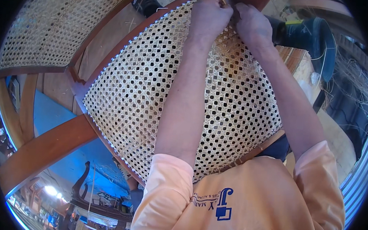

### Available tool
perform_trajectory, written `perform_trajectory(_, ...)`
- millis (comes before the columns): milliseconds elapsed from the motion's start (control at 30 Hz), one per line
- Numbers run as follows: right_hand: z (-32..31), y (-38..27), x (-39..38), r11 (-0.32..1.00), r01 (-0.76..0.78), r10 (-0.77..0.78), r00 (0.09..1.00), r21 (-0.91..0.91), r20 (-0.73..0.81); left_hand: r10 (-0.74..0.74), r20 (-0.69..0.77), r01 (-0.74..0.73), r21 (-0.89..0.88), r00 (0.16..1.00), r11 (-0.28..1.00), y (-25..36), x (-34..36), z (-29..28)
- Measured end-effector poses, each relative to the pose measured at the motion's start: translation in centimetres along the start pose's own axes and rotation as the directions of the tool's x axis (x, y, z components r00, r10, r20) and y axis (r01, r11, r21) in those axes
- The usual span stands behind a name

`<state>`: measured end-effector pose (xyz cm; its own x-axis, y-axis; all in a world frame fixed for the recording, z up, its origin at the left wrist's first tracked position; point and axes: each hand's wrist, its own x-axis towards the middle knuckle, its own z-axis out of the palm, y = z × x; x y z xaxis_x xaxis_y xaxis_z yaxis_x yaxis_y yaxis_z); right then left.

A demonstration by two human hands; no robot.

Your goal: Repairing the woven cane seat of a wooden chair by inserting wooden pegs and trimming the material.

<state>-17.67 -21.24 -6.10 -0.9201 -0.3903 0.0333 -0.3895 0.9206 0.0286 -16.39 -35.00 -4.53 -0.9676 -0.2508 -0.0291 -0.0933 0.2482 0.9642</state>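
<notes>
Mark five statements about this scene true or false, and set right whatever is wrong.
1. The left hand and right hand are both at the far end of the near cane panel. True.
2. The near cane panel is a solid sheet without holes. False: its weave is full of small openings.
3. A second cane panel shows at the upper left. True.
4. The bucket stands to the left of both hands. False: it is to their right.
5. The person's shirt is dark green. False: it is a pale orange.
</notes>
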Motion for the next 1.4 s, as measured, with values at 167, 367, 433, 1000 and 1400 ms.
perform_trajectory(167,-2.4,-0.3,1.3,0.998,0.053,-0.050,0.990,-0.021,0.131,-0.017,0.044,0.021,-0.081,0.999,0.997,-0.2,-0.1,0.0)
perform_trajectory(367,-6.8,-4.7,3.4,0.859,-0.467,0.395,0.865,0.210,0.309,0.001,-0.023,-0.003,-0.050,1.000,0.999,-0.5,0.0,0.3)
perform_trajectory(433,-6.7,-4.4,4.2,0.982,0.014,0.070,0.895,-0.186,0.440,0.032,-0.034,-0.033,-0.033,0.999,0.999,-1.1,0.5,0.6)
perform_trajectory(1000,-11.0,-4.2,2.3,0.104,-0.724,0.387,0.662,0.682,0.642,0.016,0.002,-0.016,0.114,1.000,0.993,-1.4,1.1,0.8)
perform_trajectory(1400,-13.8,9.3,-11.2,0.675,-0.464,0.418,0.881,0.574,0.220,0.005,0.023,-0.010,0.214,1.000,0.977,-3.0,-1.0,0.3)
